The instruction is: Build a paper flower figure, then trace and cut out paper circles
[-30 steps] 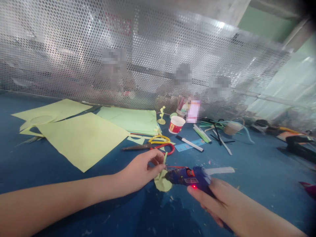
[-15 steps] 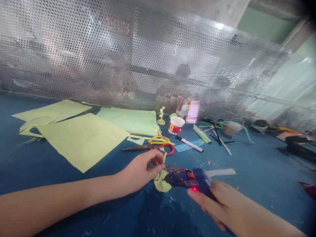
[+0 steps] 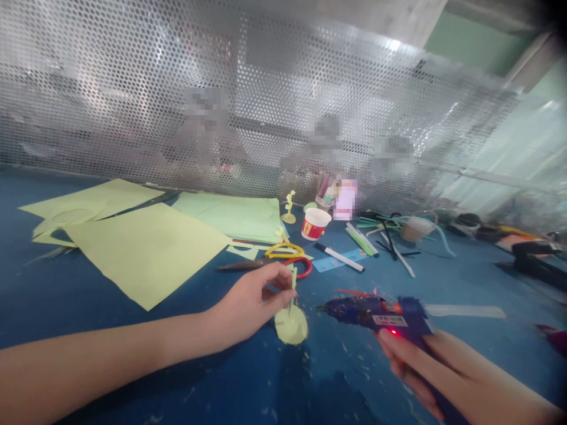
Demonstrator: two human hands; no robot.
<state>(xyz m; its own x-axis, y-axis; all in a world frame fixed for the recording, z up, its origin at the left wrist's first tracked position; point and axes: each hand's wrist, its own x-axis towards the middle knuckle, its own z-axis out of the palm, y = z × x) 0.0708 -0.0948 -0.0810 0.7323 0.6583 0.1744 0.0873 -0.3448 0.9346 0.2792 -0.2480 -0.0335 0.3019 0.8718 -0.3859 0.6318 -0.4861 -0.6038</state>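
My left hand [image 3: 266, 295] pinches a thin pale green paper strip [image 3: 293, 280] that stands upright at the back of a round yellow-green paper disc [image 3: 291, 326] on the table. In my right hand [image 3: 425, 360] is a blue hot glue gun [image 3: 376, 313], fingers wrapped round its handle. A red light glows on its side and a clear glue stick [image 3: 465, 310] sticks out behind. The nozzle points left, apart from the disc. Just behind my left hand lie scissors [image 3: 286, 252] with yellow and red handles.
Yellow-green sheets [image 3: 150, 254] and a green paper stack [image 3: 239, 215] lie on the left. Further back stand a small paper figure [image 3: 289, 206] and a red-and-white cup [image 3: 316, 224]. A marker [image 3: 340, 257], blue ruler [image 3: 328, 265] and pipe cleaners [image 3: 390, 245] lie right. A perforated metal screen [image 3: 266, 112] rises behind.
My right hand has drawn the glue gun away to the right, off the paper disc. My left hand stays at the strip, and more of the disc now shows.
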